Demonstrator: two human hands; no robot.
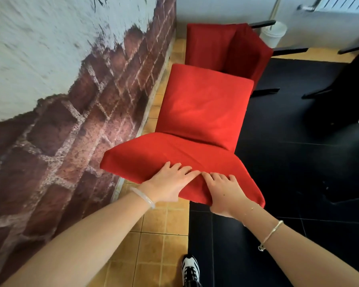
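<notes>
Red fabric covers the chair (203,108) that both hands hold. It stands on the floor beside the brick-patterned wall (71,125) at the left, where yellow tiles (160,235) meet black tiles (298,162). Its long axis runs from near to far: the backrest (153,154) is at the near end and the seat (205,104) reaches away from the person. The chair therefore faces the far side of the room, toward a second chair (226,44) of the same red just beyond it. The top edge of the backrest slants from far left to near right.

The left hand (170,181) and the right hand (226,193) lie side by side on that top edge, fingertips almost meeting. The fingers of both are laid over the fabric and curl round the edge, grasping it; the thumbs are hidden below. The rest of the chair lies beyond the hands, on their far side.

A pale bangle (143,197) circles the left wrist and a thin bracelet (270,235) the right. A black-and-white shoe (190,268) shows at the near edge.
</notes>
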